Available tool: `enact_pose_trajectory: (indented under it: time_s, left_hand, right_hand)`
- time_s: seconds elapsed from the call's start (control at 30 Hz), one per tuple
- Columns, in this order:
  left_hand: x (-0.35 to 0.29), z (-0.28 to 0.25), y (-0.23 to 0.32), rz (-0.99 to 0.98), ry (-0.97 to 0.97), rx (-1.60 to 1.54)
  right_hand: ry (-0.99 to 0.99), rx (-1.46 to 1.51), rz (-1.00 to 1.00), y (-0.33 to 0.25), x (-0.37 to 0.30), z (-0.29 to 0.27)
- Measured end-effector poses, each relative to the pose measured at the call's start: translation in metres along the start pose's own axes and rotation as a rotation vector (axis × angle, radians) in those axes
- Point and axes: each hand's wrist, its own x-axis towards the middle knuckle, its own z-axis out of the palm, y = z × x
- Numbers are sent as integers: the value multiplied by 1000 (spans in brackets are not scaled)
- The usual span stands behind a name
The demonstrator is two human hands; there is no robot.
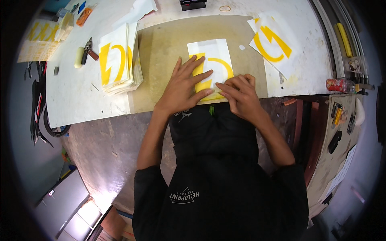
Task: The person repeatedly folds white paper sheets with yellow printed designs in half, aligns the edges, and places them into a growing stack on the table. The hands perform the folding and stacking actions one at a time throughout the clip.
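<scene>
A white sheet with a yellow cut-out design (219,47) lies near the table's front edge, in the middle. My left hand (183,84) rests flat on its left part, fingers spread, covering some of the yellow. My right hand (242,95) is at the sheet's lower right corner with its fingers drawn together in a pinch. What sits between those fingertips is too small to make out. To the left stands a thick stack of similar white sheets with yellow designs (116,60). At the right, a few more such sheets (270,48) lie at a slant.
Under the middle sheet is a brownish translucent mat (161,44) on the white table (86,108). A cutter-like hand tool (85,50) and a pale rounded bar (79,57) lie left of the stack. A red-labelled bottle (339,85) lies at the right edge.
</scene>
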Motion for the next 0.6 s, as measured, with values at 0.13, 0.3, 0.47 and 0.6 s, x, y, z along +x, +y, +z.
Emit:
enact_pose_trajectory:
  time_s: [0.13, 0.3, 0.47, 0.6]
  left_hand:
    - [1, -2, -2, 18, -43, 9]
    - [-1, -4, -1, 17, -52, 29]
    - [-4, 9, 2, -40, 115, 146]
    - [-2, 1, 1, -23, 70, 142]
  right_hand:
    - [0, -36, 2, -3, 1, 7]
    - [75, -132, 137, 14, -23, -18]
    - [189, -31, 503, -4, -54, -44]
    - [298, 47, 531, -33, -57, -14]
